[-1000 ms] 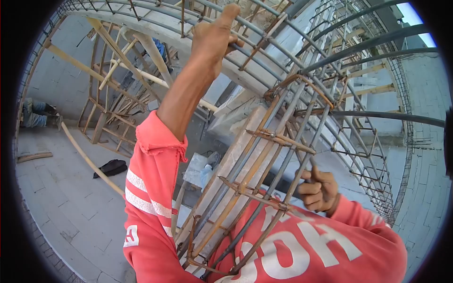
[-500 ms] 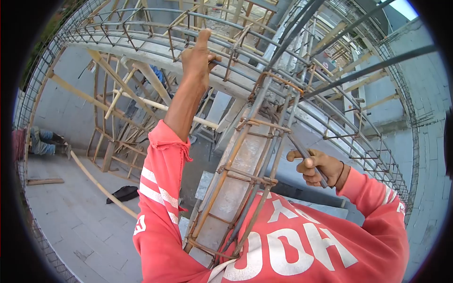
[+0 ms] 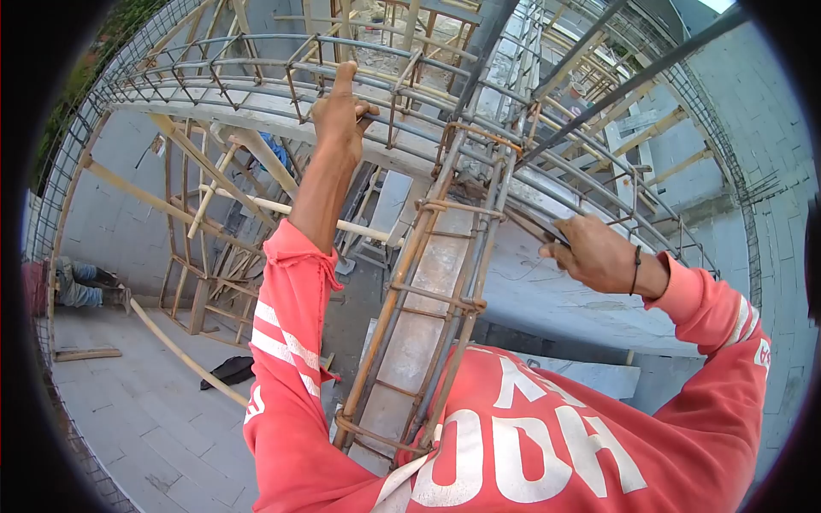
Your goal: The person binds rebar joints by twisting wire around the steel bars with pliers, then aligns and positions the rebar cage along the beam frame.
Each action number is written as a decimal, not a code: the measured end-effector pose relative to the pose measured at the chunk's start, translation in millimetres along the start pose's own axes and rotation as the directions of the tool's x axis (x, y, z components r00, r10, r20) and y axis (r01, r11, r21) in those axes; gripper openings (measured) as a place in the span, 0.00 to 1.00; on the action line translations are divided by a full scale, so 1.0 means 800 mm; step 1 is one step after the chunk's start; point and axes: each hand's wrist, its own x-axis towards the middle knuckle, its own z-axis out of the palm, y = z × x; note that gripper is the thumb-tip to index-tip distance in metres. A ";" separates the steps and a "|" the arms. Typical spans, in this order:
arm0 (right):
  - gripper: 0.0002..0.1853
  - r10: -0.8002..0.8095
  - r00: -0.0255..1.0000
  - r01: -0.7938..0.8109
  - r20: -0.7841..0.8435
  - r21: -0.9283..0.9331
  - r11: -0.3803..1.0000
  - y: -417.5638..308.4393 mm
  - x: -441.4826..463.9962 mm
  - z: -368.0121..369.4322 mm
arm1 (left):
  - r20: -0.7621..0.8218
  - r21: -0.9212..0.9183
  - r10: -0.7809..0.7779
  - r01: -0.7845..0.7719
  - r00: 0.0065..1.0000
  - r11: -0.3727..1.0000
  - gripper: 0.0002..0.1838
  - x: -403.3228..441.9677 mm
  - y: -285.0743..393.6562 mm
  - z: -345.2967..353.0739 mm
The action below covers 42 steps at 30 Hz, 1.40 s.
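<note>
My left hand (image 3: 339,120) is closed round a bar of the horizontal rebar cage (image 3: 231,81) at the upper left, with one finger stretched along it. On the right, my right hand (image 3: 596,254) grips a dark metal rod (image 3: 534,224), whose far end reaches in among the bars near the joint of the cages. Between my arms a second rebar cage (image 3: 436,295) with rusty ties runs down over a concrete beam (image 3: 419,342) to my chest. Whether the rod's tip touches a bar cannot be made out.
Long dark bars (image 3: 633,81) stick out from the joint toward the upper right. Timber props (image 3: 201,154) stand below left. Another person's legs (image 3: 81,282) show at the far left, beside a long pole (image 3: 184,350). A black cloth (image 3: 229,373) lies on the floor.
My right hand has moved up and outward with the rod, now turned back-up. The view has shifted, so the cages appear farther left. My left hand keeps its hold on the cage.
</note>
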 end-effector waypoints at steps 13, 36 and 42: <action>0.27 -0.234 0.919 -0.393 0.317 0.794 -0.464 0.022 -0.014 0.114 | 0.004 0.064 -0.014 0.014 1.000 0.998 0.30 -0.010 0.003 -0.002; 0.39 -0.116 0.874 -0.486 0.473 0.859 -0.162 0.028 -0.011 0.048 | -0.026 0.011 -0.046 0.046 0.999 0.999 0.29 0.001 -0.002 -0.007; 0.30 -0.113 0.947 -0.312 0.300 0.943 -0.117 0.032 -0.031 0.103 | 0.071 0.194 -0.091 0.076 0.993 0.978 0.44 -0.026 0.030 -0.009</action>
